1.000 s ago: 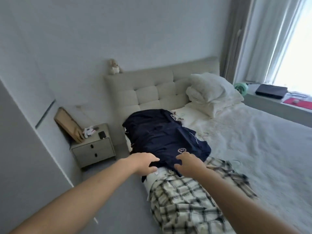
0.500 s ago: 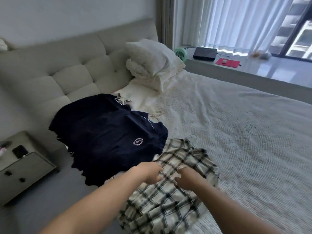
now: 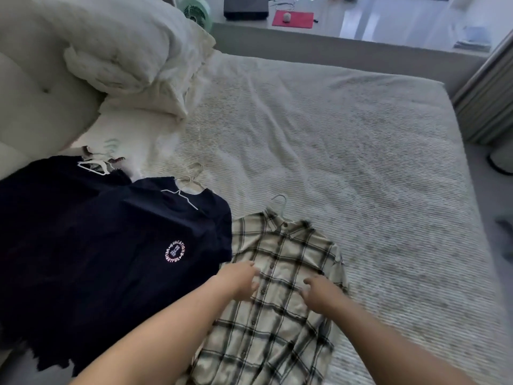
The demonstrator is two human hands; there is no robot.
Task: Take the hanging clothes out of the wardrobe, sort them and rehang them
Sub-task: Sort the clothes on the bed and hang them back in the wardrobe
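Note:
A cream and black plaid shirt [image 3: 280,329] lies flat on the bed [image 3: 361,162], its white hanger hook [image 3: 279,202] sticking out at the collar. My left hand [image 3: 241,282] and my right hand [image 3: 319,293] rest on the shirt's front, one on each side of the button line, fingers loosely bent. To the left a navy T-shirt [image 3: 125,259] with a round logo lies on a white hanger and overlaps the plaid shirt's sleeve. Another dark garment [image 3: 50,184] on a hanger lies partly under it.
White pillows [image 3: 125,51] are stacked against the padded headboard [image 3: 33,87] at the upper left. Beyond the bed a ledge [image 3: 347,43] carries a green fan [image 3: 198,12], a black box [image 3: 245,6] and a red mat [image 3: 293,19]. A curtain [image 3: 491,101] hangs at the right.
The view has swung right and down over the bed. Both hands moved from the navy T-shirt's hem onto the plaid shirt, which now lies spread out flat.

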